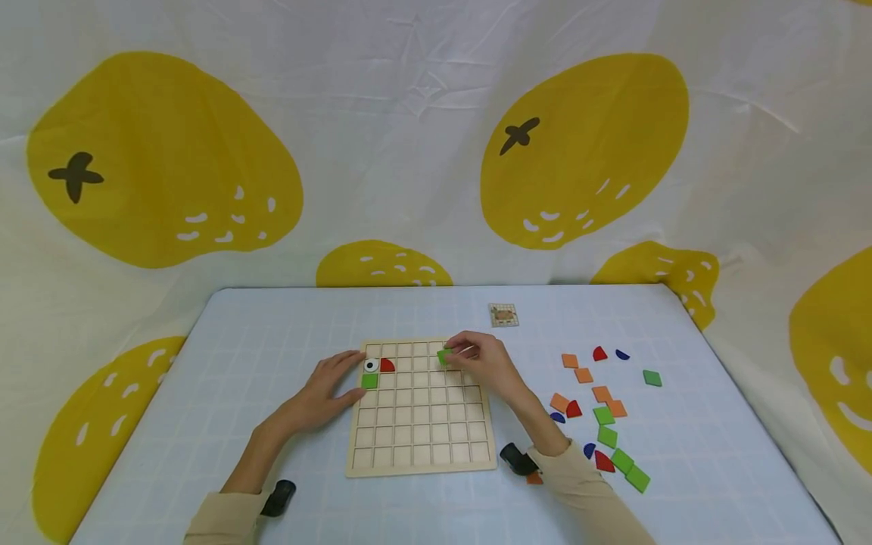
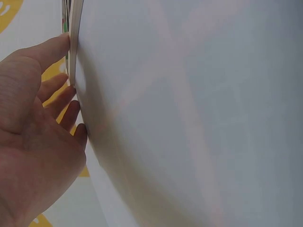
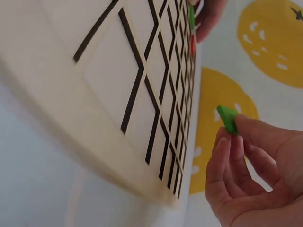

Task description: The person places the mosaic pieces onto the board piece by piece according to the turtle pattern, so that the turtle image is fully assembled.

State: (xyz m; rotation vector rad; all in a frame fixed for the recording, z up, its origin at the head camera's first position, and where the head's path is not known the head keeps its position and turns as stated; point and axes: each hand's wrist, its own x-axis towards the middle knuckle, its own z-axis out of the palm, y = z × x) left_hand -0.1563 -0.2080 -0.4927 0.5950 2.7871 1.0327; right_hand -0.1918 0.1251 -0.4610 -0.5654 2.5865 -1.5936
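Right hand (image 1: 484, 363) pinches green tile (image 1: 443, 357) over far right of grid board (image 1: 422, 435), left hand (image 1: 320, 393), thumb and fingers apart, touches its left edge, open gap before loose tiles (image 1: 604, 415), pale table (image 1: 272, 333), fruit-print backdrop (image 1: 415, 151).

The counter (image 1: 197, 409) has a pale, faintly checked surface. Behind it is a creased white curtain (image 1: 395, 166) printed with large yellow fruits (image 1: 177, 151), the upper two bearing dark cross-shaped marks (image 1: 76, 177) and small white flecks (image 1: 196, 219).

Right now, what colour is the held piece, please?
The piece is green, clearest in the right wrist view.
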